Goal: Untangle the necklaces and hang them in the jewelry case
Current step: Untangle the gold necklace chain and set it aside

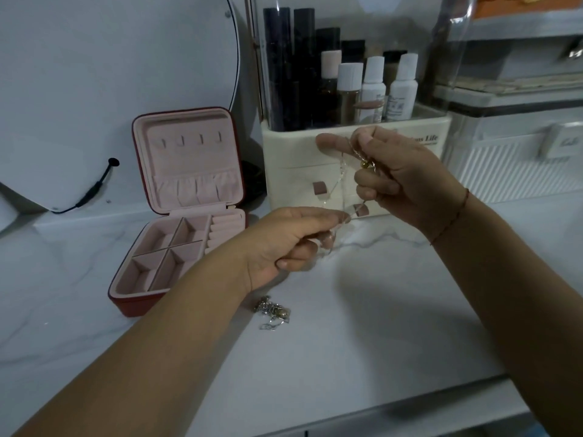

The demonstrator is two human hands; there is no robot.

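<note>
Your right hand (407, 178) is the upper one, to the right of the jewelry case (140, 197) and level with its raised lid. Its fingers (366, 141) are pinched together on the top of a thin necklace chain (342, 171), with a small gold bead (364, 164) just below the pinch. From there the chain runs down and slightly toward the case to your left hand (284, 244), whose fingers are closed on its lower end. Its long axis is therefore near upright, stretched between the two hands.

The left hand is nearer the case. The row of hooks (191, 140) in the lid lies well to the left of the chain and about level with your upper pinch, so I judge the top end must travel sideways.

A second tangled heap of chain (273, 313) lies on the surface (362, 326), right of the case's front corner and just below your left wrist.

The held chain is pale and blurred against the cream organiser (293, 171). I cannot tell whether it is one strand or two, nor where the clasp is.
</note>
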